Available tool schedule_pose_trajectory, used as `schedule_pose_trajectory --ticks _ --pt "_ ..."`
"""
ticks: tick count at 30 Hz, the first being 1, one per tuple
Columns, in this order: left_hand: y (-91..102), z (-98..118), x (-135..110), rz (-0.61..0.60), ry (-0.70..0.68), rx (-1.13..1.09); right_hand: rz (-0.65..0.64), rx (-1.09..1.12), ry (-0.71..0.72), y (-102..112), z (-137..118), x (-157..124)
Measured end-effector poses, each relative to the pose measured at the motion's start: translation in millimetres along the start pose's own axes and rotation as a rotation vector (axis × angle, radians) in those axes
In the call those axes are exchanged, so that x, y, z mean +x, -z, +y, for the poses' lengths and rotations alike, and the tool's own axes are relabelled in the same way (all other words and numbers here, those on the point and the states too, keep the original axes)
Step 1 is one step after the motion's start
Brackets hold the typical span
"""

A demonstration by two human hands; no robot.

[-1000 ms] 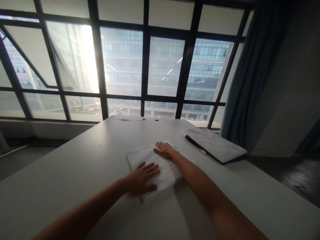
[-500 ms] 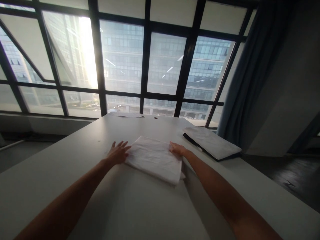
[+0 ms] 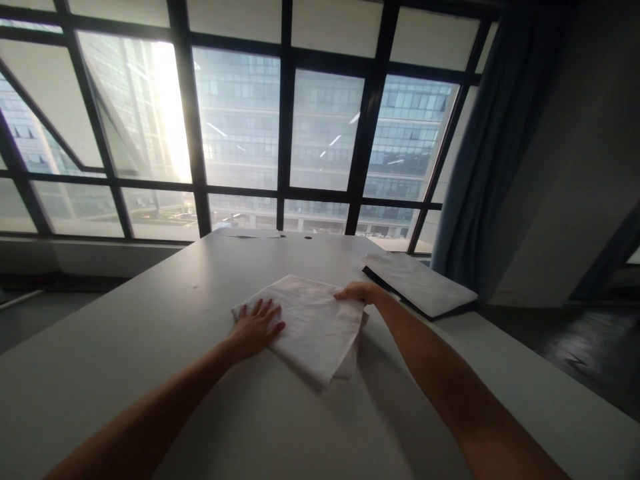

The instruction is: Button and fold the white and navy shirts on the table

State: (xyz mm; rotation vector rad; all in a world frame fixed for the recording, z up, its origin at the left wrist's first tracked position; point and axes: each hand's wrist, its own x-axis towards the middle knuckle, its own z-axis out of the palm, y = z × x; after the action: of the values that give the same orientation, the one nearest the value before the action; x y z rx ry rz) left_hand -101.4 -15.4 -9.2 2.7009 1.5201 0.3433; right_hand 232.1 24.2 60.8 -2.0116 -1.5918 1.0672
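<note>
A folded white cloth (image 3: 313,327) lies on the white table (image 3: 240,427) in front of me, its surface slightly creased and a lower layer poking out at the right corner. Flat on its left part rests my left hand (image 3: 256,328), fingers spread. My right hand (image 3: 356,292) grips the cloth's right edge, the thumb on top and the other fingers mostly hidden.
To the right, a flat white cloth-like piece (image 3: 423,283) lies over something dark near the table's edge. A thin white sheet (image 3: 253,233) is at the far end. Beyond stand large windows and a blue curtain (image 3: 473,187).
The cloth has turned, its near corner swinging toward me and left. My left hand has moved from beside its left edge onto its top. My right hand has closed on the right edge.
</note>
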Motion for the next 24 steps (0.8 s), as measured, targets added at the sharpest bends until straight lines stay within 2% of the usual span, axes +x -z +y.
schedule_pose_trajectory --ticks 2,5,10,14,17,20,22,24 --pt "1.4 -1.4 0.9 0.074 -0.015 -0.005 -0.002 0.037 0.045 7.4 -5.9 -3.7" --pt "3.3 1.9 2.3 0.172 -0.018 0.009 0.145 0.045 0.29 22.4 -18.6 -11.2" --pt "2.2 10.4 4.6 0.121 0.042 0.034 0.32 0.01 0.466 60.4 -43.9 -19.2" --pt "0.5 10.5 5.6 0.063 0.072 0.051 0.45 0.002 0.534 110.9 -65.8 -23.9" --pt "-1.2 8.3 6.2 0.045 0.073 0.054 0.54 0.054 0.529 165.4 -71.8 -34.2" --pt "-3.1 6.9 7.5 0.043 0.072 0.05 0.577 0.112 0.462 228.5 -52.4 -47.8" --pt "-4.5 6.7 8.7 0.057 0.081 0.029 0.656 0.088 0.404 266.6 -21.2 -53.5" --pt "-5.2 7.1 9.9 0.071 0.095 0.005 0.806 -0.112 0.221 293.8 21.4 -52.6"
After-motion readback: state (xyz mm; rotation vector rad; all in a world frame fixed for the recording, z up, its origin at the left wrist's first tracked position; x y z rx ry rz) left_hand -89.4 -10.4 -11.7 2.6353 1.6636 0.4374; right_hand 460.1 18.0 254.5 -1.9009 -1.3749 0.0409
